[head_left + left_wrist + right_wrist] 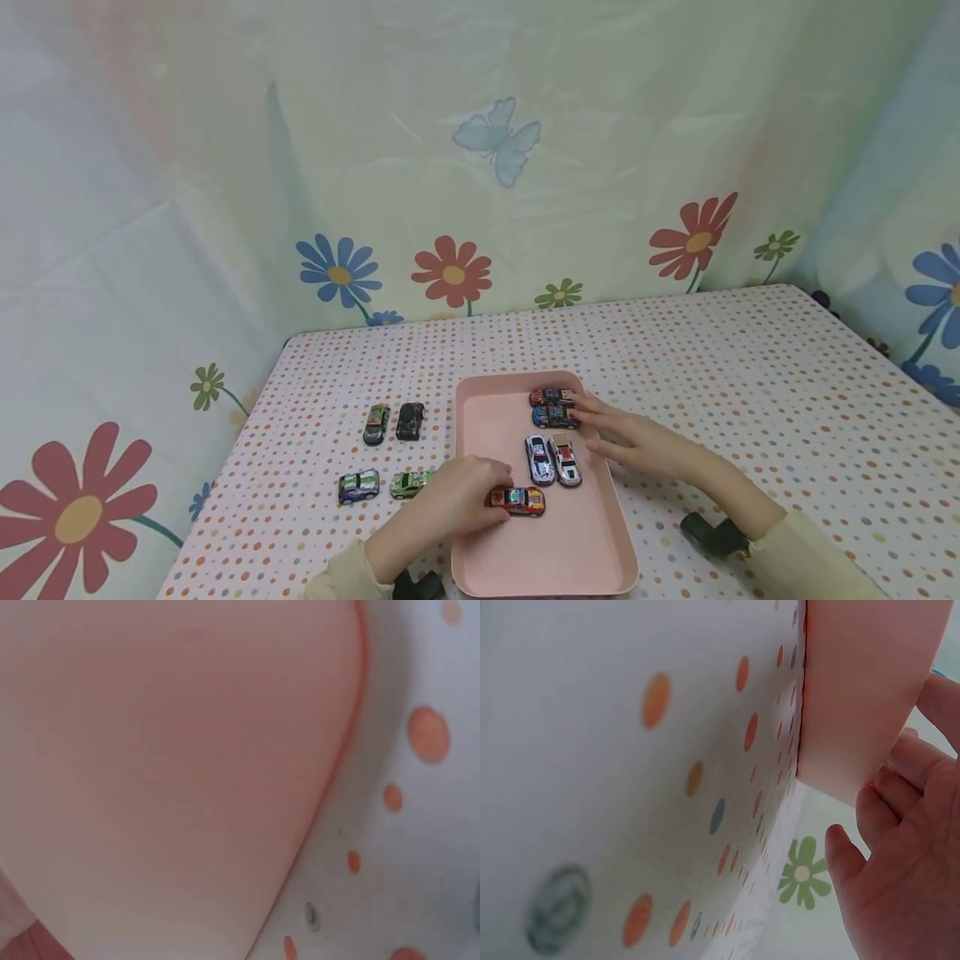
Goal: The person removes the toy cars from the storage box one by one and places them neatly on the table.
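My left hand (pixel 467 498) pinches the end of a red and yellow toy car (pixel 527 502) low over the floor of a pink tray (pixel 547 567). At the tray's right rim, my right hand (pixel 637 440) reaches over with fingers extended, fingertips right at a blue toy car (pixel 553 417) and a red toy car (pixel 547 396). Two whitish toy cars, a silver one (pixel 538 460) and a white and red one (pixel 566 461), stand side by side just below. In the right wrist view, the right fingers (pixel 911 769) rest along the tray's wall (pixel 855 697).
Left of the tray, on the dotted tablecloth (pixel 300 433), stand a green and grey toy car (pixel 377 423), a black one (pixel 410 421), a blue and white one (pixel 358 486) and a bright green one (pixel 408 483) partly behind my left hand. A flowered curtain (pixel 600 167) hangs behind.
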`<state>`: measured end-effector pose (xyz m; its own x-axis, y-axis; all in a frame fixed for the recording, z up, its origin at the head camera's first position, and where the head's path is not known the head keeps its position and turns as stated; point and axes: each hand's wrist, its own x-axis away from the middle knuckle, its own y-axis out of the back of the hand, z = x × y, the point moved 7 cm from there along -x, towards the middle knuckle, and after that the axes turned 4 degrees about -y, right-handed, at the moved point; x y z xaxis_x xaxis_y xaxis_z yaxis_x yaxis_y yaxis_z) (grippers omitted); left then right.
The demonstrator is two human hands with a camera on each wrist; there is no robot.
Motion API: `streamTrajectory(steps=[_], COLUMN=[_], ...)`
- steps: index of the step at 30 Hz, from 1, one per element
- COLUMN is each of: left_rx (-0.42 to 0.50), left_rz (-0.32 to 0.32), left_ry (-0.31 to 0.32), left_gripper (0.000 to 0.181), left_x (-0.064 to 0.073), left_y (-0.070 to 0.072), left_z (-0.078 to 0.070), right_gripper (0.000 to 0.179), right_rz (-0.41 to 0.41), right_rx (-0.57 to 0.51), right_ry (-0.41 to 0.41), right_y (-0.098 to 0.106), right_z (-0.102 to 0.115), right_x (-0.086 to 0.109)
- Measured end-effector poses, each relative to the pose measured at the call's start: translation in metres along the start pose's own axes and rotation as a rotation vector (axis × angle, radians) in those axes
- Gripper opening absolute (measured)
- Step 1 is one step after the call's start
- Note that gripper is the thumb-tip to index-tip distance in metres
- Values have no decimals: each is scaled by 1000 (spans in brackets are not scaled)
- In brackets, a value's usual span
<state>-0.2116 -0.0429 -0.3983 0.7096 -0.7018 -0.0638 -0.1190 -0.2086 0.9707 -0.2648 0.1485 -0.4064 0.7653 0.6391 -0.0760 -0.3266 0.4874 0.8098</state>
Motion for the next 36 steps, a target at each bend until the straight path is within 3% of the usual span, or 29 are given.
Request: streamTrajectory(steps=[6, 13, 19, 25, 32, 36], left_rx=[18, 72, 114, 83, 145, 193], left_rz=[-76, -149, -215, -293, -361, -382], left_ry=[1, 57, 87, 199, 288, 307], left_gripper=[18, 23, 29, 31, 32, 30], left_x=[4, 17, 38, 62, 85, 95], left_y=[9, 34, 61, 83, 92, 94], left_z=[-2, 8, 28, 56, 87, 101], right_gripper=[51, 52, 51, 50, 49, 50], right_rz=[-2, 4, 4, 2, -5, -7], right_rx=[8, 7, -11, -3, -12, -6], right_ry=[6, -37, -26, -12, -17, -20], right_y=[-1, -2, 0, 1, 2, 2], right_z=[-2, -4, -3, -1, 0, -1], right_x=[0, 1, 0, -1, 1, 1])
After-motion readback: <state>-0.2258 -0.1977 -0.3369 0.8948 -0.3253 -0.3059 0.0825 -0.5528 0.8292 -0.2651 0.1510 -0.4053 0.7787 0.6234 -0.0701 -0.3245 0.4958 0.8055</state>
